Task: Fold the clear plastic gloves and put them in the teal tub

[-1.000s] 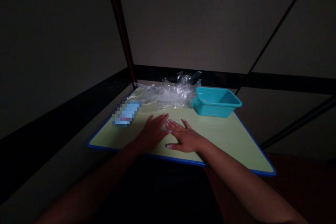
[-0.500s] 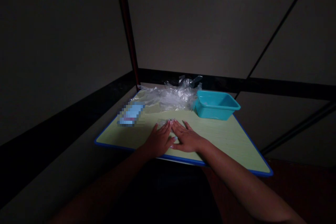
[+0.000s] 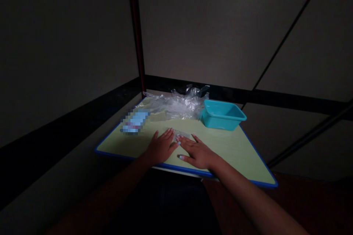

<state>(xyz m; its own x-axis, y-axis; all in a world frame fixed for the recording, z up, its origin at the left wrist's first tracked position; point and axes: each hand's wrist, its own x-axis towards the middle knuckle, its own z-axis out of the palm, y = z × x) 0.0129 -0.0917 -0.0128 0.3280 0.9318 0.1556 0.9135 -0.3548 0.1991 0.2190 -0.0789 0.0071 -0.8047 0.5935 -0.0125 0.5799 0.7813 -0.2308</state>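
A small piece of clear plastic, perhaps a bag [image 3: 182,134], lies flat on the pale green tabletop [image 3: 220,150] near its front. My left hand [image 3: 161,147] rests palm down at its left side, fingers stretched out, fingertips on its edge. From the right, my right hand [image 3: 197,151] lies palm down with its fingers spread, fingertips over the plastic's near edge. The hands are slightly apart, and neither grips anything. Part of the plastic is hidden under the fingers.
A loose heap of clear plastic bags [image 3: 179,105] spreads along the table's back. At the back right stands a turquoise basin [image 3: 224,117]. A blurred-out, light blue flat object [image 3: 135,121] lies at the left. Blue edging [image 3: 176,169] borders the table; walls [image 3: 209,44] rise behind and at left.
My hands have moved apart from touching fingertips, the right one shifting right and toward me. More of the small plastic piece shows between them. The view has shifted slightly.
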